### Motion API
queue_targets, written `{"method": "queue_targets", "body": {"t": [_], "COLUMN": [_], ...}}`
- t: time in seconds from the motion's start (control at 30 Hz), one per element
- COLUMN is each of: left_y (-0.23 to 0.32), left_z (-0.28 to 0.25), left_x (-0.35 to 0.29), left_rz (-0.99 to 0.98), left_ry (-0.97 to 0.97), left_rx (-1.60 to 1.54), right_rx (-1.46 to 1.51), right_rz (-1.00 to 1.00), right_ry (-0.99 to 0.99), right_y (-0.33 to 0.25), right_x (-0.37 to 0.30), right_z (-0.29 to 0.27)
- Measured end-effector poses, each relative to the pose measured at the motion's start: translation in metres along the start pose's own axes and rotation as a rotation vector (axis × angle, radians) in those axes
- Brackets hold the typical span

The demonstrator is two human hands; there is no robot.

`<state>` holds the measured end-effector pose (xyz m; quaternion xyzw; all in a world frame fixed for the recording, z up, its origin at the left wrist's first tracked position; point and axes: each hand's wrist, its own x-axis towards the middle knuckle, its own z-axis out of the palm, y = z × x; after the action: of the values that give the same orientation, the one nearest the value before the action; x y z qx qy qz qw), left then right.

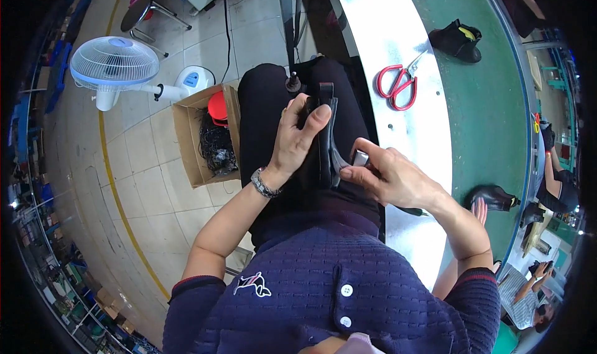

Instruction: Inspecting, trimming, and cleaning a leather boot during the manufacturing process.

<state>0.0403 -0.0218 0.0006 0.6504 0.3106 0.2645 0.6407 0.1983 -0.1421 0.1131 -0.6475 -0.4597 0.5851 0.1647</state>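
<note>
From where I stand, the left hand [293, 139] grips a long, black shoe-like piece [326, 144] upright above the black-trousered lap [258, 118], most of its fingers lost behind it. The right hand [395, 175] curls thumb and forefinger round a small, shiny silvery piece [360, 158] right beside it, too covered to identify. Red-handled metal scissors [411, 74] lie on the pale metal worktop [416, 146], which the right forearm partly hides.

Left hand [293, 144] is gripping black shoe-like item [325, 146]; right hand [398, 177], at its 4 o'clock, is holding silvery piece [360, 158]. Red-handled scissors [411, 73] are lying on tabletop [418, 142], 2 o'clock.
</note>
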Motion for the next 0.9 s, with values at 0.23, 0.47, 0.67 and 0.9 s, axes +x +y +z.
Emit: {"method": "queue_targets", "body": {"t": [0.23,0.47,0.67,0.9], "left_y": [0.008,-0.011,0.008,-0.006], "left_z": [0.009,-0.004,0.0,0.006], "left_x": [0.006,0.012,0.005,-0.01], "left_rz": [-0.098,-0.194,-0.009,0.006], "left_ry": [0.148,0.017,-0.028,-0.042], "left_rx": [-0.283,-0.427,-0.272,-0.199], "right_rx": [0.205,-0.46,-0.328,0.194], "right_rz": [0.132,0.348,0.091,-0.119], "right_ry": [0.415,0.799,0.682,0.146], "right_y": [0.063,0.151,0.107,0.023], "right_x": [-0.01,-0.016,-0.012,0.016], "right_z": [0.012,0.013,0.011,0.012]}}
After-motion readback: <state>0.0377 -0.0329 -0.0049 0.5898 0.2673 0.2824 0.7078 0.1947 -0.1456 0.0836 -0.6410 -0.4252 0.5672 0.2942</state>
